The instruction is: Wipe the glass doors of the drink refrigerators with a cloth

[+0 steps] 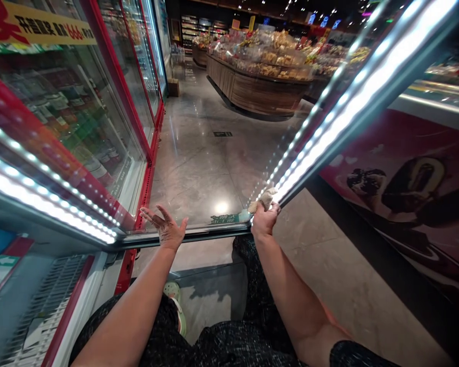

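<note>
A glass refrigerator door (pixel 210 235) stands swung out in front of me, with bright LED strips along its two long sides. My right hand (pixel 265 220) is closed around a crumpled beige cloth (pixel 265 199) at the door's lower right corner, beside a lit strip. My left hand (pixel 170 232) is at the bottom edge of the door, fingers spread and holding nothing. Whether its palm touches the frame I cannot tell. A green sticker with mirrored lettering (pixel 225 219) sits low on the glass, left of the cloth.
At left is the open cabinet with a white wire shelf (pixel 48 295). Red-framed coolers (pixel 137 102) with bottles line the left side. A wood-sided display island (pixel 252 86) stands ahead, and a freezer with a pink ice-cream picture (pixel 409 193) is at right. My shoe (pixel 176 300) is below.
</note>
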Demonstrator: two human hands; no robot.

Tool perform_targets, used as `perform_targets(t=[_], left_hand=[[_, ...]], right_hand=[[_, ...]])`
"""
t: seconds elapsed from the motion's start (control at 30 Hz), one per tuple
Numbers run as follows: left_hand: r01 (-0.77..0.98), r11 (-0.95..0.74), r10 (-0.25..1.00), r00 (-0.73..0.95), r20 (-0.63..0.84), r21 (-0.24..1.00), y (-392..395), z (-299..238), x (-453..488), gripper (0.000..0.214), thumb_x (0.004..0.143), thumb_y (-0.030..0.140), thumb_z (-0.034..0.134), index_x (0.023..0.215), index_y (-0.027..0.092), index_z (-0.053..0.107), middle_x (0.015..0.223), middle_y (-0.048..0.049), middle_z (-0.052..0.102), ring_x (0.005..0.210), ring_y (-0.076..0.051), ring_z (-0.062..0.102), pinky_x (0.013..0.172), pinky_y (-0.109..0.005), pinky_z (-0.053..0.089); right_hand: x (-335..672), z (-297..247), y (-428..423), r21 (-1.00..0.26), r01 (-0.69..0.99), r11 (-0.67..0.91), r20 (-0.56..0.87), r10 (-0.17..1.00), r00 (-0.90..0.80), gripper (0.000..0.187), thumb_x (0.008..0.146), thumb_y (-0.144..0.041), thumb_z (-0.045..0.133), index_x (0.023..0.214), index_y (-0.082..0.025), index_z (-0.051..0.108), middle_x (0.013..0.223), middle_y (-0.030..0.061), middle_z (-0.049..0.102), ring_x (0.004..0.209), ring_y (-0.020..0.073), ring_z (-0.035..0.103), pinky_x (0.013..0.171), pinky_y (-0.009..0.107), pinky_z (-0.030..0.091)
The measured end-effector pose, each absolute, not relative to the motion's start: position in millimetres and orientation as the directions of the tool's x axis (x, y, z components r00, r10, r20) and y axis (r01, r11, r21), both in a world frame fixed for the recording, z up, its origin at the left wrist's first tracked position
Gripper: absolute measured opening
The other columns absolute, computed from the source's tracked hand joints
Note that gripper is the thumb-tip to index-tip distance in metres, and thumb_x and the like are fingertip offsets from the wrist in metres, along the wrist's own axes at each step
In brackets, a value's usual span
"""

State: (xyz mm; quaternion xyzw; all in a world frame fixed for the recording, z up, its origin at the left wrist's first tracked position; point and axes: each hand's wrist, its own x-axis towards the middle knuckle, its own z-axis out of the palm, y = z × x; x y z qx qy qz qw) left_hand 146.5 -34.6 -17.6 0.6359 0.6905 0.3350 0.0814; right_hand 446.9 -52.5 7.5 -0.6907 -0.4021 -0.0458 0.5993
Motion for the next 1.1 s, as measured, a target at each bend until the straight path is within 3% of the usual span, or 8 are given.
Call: perform_targets(t=[0.1,0.2,0.3,0.37,0.47,0.77,0.93,1.1], left_hand=[[0.82,-0.022,0.937,-0.184,0.298,0.572,-34,-18,146,0.116,0.082,0.055,0.067,0.161,-0.005,0.007,0.163,-0.0396,-0.013,0.154,-0.051,-0.019,0.119,-0.074,0.002],[0.823,-0.007,0.939,-0.191,0.287,0.569,-34,-20,145,0.116,0.082,0.055,0.067,0.16,-0.006,0.008,0.163,-0.0408,-0.012,0.154,-0.051,-0.015,0.12,-0.073,0.003],[0.821,0.004,0.94,-0.198,0.278,0.57,-33,-22,145,0.114,0.083,0.055,0.064,0.159,-0.009,0.009,0.162,-0.042,-0.011,0.154,-0.052,-0.015,0.119,-0.074,0.004],[0.815,0.001,0.939,-0.2,0.281,0.579,-34,-22,146,0.112,0.084,0.054,0.063,0.159,-0.009,0.009,0.163,-0.0415,-0.01,0.154,-0.052,-0.018,0.119,-0.074,0.004],[0.802,-0.02,0.934,-0.197,0.296,0.597,-36,-20,146,0.11,0.084,0.051,0.062,0.16,-0.008,0.008,0.164,-0.0391,-0.007,0.154,-0.049,-0.021,0.12,-0.073,0.004],[0.788,-0.022,0.915,-0.232,0.331,0.616,-35,-16,151,0.11,0.082,0.042,0.062,0.159,-0.008,0.002,0.165,-0.0361,-0.013,0.154,-0.044,-0.024,0.124,-0.065,0.0],[0.802,-0.042,0.912,-0.213,0.351,0.596,-36,-16,152,0.109,0.081,0.039,0.062,0.159,-0.007,0.003,0.165,-0.0359,-0.017,0.153,-0.045,-0.026,0.124,-0.066,0.002],[0.795,-0.049,0.899,-0.229,0.373,0.605,-41,-4,151,0.102,0.082,0.034,0.062,0.158,-0.01,0.009,0.165,-0.0366,-0.014,0.155,-0.045,-0.019,0.125,-0.065,0.005]], right_hand=[[479,64,-65,-0.68,0.724,0.118,0.69,0.437,0.577,0.035,0.095,-0.039,0.061,0.126,-0.021,0.06,0.141,0.0125,0.05,0.136,0.0246,0.05,0.117,0.047,0.043],[514,87,-71,-0.281,0.956,0.086,0.918,0.315,0.242,0.03,0.101,-0.028,0.052,0.125,-0.02,0.067,0.144,0.0144,0.052,0.145,0.0277,0.042,0.121,0.053,0.037],[533,54,-77,-0.087,0.995,0.044,0.893,0.446,0.058,0.038,0.104,-0.022,0.04,0.127,-0.017,0.07,0.141,0.0158,0.058,0.153,0.0301,0.031,0.123,0.056,0.034],[533,15,-85,-0.089,0.995,0.042,0.804,0.593,0.047,0.041,0.105,-0.024,0.037,0.127,-0.016,0.071,0.138,0.0157,0.062,0.155,0.0289,0.029,0.124,0.054,0.035],[528,-28,-100,-0.1,0.991,0.089,0.741,0.671,0.014,0.046,0.106,-0.019,0.03,0.13,-0.016,0.07,0.137,0.014,0.064,0.154,0.0246,0.032,0.122,0.052,0.039],[559,89,-59,-0.067,0.995,0.075,0.907,0.419,0.029,0.044,0.107,-0.025,0.037,0.14,-0.015,0.064,0.159,0.0173,0.043,0.156,0.0337,0.027,0.124,0.058,0.033],[542,54,-62,0.001,0.999,0.054,0.89,0.455,-0.025,0.044,0.106,-0.02,0.036,0.142,-0.013,0.061,0.15,0.0201,0.052,0.157,0.0345,0.022,0.122,0.064,0.031],[529,46,-60,-0.026,0.998,0.049,0.9,0.436,0.002,0.05,0.107,-0.025,0.037,0.154,-0.013,0.046,0.16,0.0227,0.038,0.159,0.0371,0.013,0.122,0.068,0.03]])
